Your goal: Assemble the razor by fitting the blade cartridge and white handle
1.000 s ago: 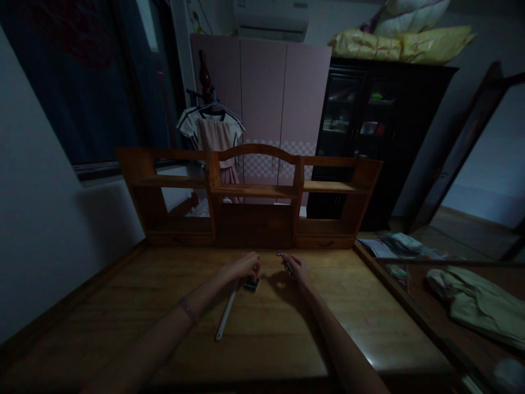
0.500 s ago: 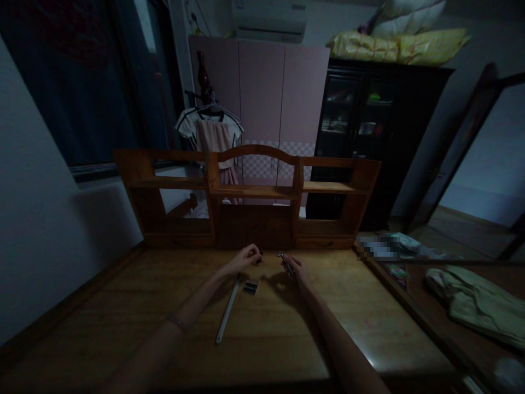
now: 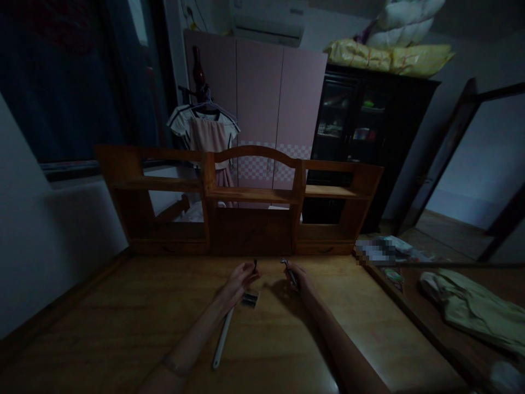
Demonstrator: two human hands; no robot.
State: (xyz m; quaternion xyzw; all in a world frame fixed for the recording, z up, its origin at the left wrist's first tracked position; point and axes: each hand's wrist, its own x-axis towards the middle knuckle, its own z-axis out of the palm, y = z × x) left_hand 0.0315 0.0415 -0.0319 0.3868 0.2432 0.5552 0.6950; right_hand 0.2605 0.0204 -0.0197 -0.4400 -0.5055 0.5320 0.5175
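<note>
My left hand (image 3: 241, 279) is closed, with a small dark piece (image 3: 255, 265) pinched upright at its fingertips; what kind of piece it is, I cannot make out. My right hand (image 3: 298, 276) is wrapped round a slim tool with a silvery head (image 3: 284, 261) and a darker handle. The tool's head points toward my left hand, a short gap away. Just below my left hand lies a small case (image 3: 250, 299) with dark parts in it. A long pale ruler-like strip (image 3: 222, 340) with a hole at its near end lies under my left wrist, its far end hidden.
The wooden desk top (image 3: 164, 306) spreads under both arms. A wooden shelf unit (image 3: 252, 192) rises along its back edge. Beyond the desk's right edge lie a pale green cloth (image 3: 471, 306) and plastic bags (image 3: 396, 244). A wall (image 3: 77, 219) borders the left side.
The camera view has shifted slightly. My left hand has turned, and its dark piece now stands up clear of the fingers. My right hand keeps hold of the tool.
</note>
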